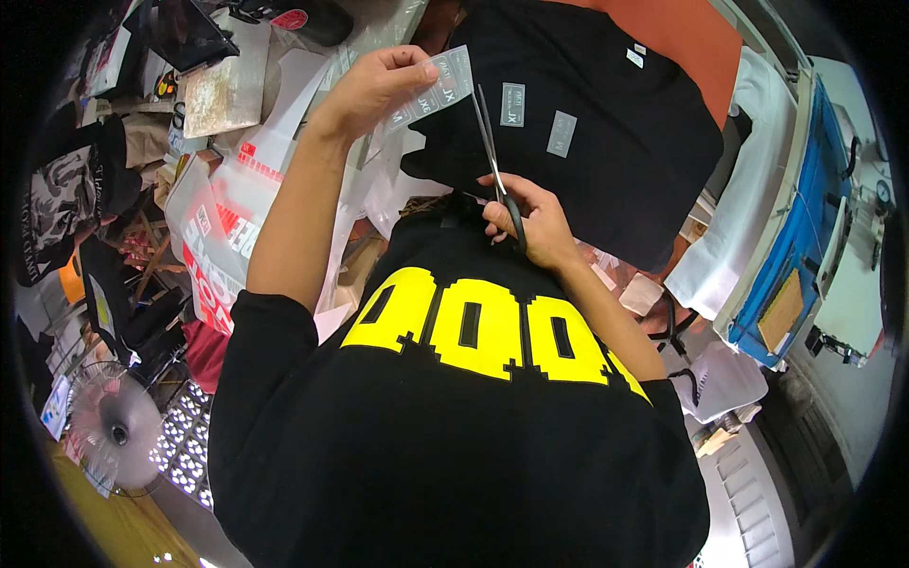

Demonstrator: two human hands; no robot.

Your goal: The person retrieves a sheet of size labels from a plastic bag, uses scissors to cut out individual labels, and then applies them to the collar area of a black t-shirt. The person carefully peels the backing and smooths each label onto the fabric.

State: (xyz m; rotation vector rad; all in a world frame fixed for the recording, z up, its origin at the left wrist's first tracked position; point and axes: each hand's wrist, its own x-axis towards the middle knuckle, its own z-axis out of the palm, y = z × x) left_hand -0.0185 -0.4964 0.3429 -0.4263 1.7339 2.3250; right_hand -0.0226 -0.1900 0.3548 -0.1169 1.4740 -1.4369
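My left hand [376, 85] pinches a translucent sheet of printed size labels [447, 78] between thumb and fingers. In my right hand [529, 216] is a pair of scissors [488, 135] with dark handles, fingers through the loops. The blades point up towards the sheet's right edge, parted only slightly; whether they touch it I cannot tell. Beyond my hands a black T-shirt [611, 163] lies spread out. On it rest two small cut labels, one [513, 105] upright and the other [561, 133] slightly tilted. A white tag [635, 58] shows near the shirt's far end.
Printed plastic bags [220, 248] are heaped at the left, below a worn board [226, 85]. A blue-sided machine or table frame [788, 234] with white cloth [717, 248] along it stands at the right. At the lower left is a fan [117, 429].
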